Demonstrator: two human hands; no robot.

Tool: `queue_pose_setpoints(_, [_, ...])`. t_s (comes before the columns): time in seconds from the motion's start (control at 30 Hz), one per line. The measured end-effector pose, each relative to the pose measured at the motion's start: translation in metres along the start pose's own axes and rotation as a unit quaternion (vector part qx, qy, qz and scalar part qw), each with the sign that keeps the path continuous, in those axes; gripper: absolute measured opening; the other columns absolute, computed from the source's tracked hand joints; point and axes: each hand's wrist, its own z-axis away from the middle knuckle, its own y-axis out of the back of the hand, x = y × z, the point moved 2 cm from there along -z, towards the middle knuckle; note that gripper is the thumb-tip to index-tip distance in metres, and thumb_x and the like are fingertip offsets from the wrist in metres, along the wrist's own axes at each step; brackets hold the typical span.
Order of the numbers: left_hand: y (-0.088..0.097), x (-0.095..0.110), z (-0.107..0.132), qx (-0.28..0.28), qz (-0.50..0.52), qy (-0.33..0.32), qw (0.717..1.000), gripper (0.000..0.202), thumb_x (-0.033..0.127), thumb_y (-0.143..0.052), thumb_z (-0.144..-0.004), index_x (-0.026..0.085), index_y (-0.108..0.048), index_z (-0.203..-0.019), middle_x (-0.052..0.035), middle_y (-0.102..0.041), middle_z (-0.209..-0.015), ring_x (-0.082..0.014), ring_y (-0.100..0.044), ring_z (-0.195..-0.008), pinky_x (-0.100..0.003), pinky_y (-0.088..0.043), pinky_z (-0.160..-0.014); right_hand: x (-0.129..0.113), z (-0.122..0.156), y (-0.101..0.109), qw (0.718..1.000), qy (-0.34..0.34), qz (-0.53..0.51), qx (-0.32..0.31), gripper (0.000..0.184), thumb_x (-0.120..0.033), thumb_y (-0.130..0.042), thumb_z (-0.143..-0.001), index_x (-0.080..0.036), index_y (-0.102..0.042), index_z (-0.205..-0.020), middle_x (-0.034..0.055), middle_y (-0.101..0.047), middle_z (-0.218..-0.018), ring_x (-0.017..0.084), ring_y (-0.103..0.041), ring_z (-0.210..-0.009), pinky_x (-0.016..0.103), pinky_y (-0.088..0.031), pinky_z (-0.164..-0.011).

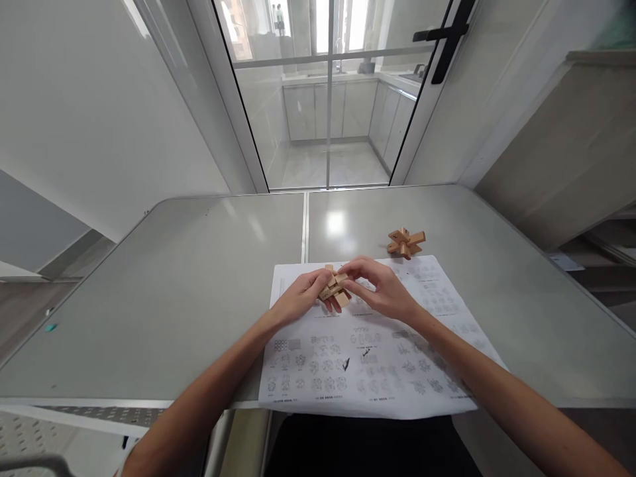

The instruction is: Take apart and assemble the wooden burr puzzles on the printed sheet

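While the left hand and the right hand pinch a small wooden puzzle between their fingertips, it sits just above a printed instruction sheet. Beyond the sheet, a second wooden puzzle rests on the grey tabletop.

- A grey table with a seam running down its middle.
- A printed sheet of diagrams lying at the table's near edge.
- A wooden cross puzzle just beyond the sheet's far right corner.
- A glass door with a black handle, behind the table.
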Motion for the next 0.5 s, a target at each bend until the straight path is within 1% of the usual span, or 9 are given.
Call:
queue_pose_setpoints(0.1, [-0.0012, 0.0012, 0.0016, 0.006, -0.026, -0.003, 1.0, 0.055, 0.061, -0.039, -0.109, 0.015, -0.067, -0.101, -0.0092, -0.076, -0.083, -0.0188, -0.072, -0.072, -0.032, -0.058, -0.073, 0.0022, 0.0005, -0.0002, 1.0, -0.019, -0.014, 0.0, 0.021, -0.041, -0.066, -0.103, -0.025, -0.072, -0.115, 0.0068, -0.07, -0.102, 0.022, -0.07, -0.093, 0.041, -0.06, -0.085])
queue_pose_setpoints(0.2, [-0.0024, 0.0017, 0.003, 0.015, -0.051, -0.011, 0.999, 0.054, 0.059, -0.038, -0.11, 0.015, -0.067, -0.099, -0.008, -0.076, -0.082, -0.0182, -0.071, -0.072, -0.032, -0.057, -0.074, 0.0034, 0.0011, -0.0005, 0.999, -0.036, -0.02, 0.0, 0.023, -0.043, -0.066, -0.103, -0.024, -0.072, -0.115, 0.0069, -0.07, -0.102, 0.022, -0.07, -0.094, 0.041, -0.06, -0.086])
queue_pose_setpoints(0.3, [-0.0025, 0.0022, 0.0036, 0.04, -0.07, -0.017, 0.997, 0.049, 0.057, -0.041, -0.11, 0.016, -0.066, -0.1, -0.007, -0.076, -0.082, -0.0172, -0.069, -0.071, -0.032, -0.055, -0.075, 0.0029, 0.0011, -0.0001, 0.999, -0.04, -0.026, 0.0, 0.022, -0.042, -0.067, -0.103, -0.024, -0.072, -0.115, 0.0065, -0.07, -0.101, 0.021, -0.07, -0.092, 0.041, -0.061, -0.085])
queue_pose_setpoints(0.37, [-0.0017, 0.003, 0.0033, 0.05, -0.068, -0.015, 0.996, 0.048, 0.057, -0.043, -0.109, 0.016, -0.067, -0.1, -0.0076, -0.077, -0.085, -0.0174, -0.07, -0.072, -0.032, -0.055, -0.076, 0.0012, 0.0007, 0.0006, 0.999, -0.027, -0.027, 0.0, 0.021, -0.04, -0.066, -0.103, -0.024, -0.072, -0.116, 0.0064, -0.068, -0.102, 0.021, -0.07, -0.09, 0.04, -0.062, -0.084])
queue_pose_setpoints(0.43, [-0.0006, 0.0035, 0.0024, 0.032, -0.047, -0.001, 0.998, 0.051, 0.059, -0.043, -0.108, 0.016, -0.069, -0.099, -0.0093, -0.079, -0.09, -0.0191, -0.073, -0.076, -0.032, -0.056, -0.076, -0.0016, 0.0005, 0.0016, 1.0, 0.004, -0.008, -0.001, 0.019, -0.038, -0.065, -0.104, -0.025, -0.072, -0.117, 0.0065, -0.067, -0.102, 0.021, -0.069, -0.089, 0.04, -0.062, -0.081])
queue_pose_setpoints(0.5, [0.0012, 0.003, 0.0015, 0.006, -0.025, 0.027, 0.999, 0.055, 0.062, -0.041, -0.108, 0.016, -0.07, -0.099, -0.0104, -0.079, -0.091, -0.0206, -0.074, -0.078, -0.033, -0.056, -0.076, -0.0052, 0.0008, 0.0021, 0.999, 0.044, 0.023, -0.005, 0.018, -0.035, -0.062, -0.106, -0.026, -0.072, -0.118, 0.0071, -0.068, -0.104, 0.021, -0.068, -0.089, 0.041, -0.062, -0.08])
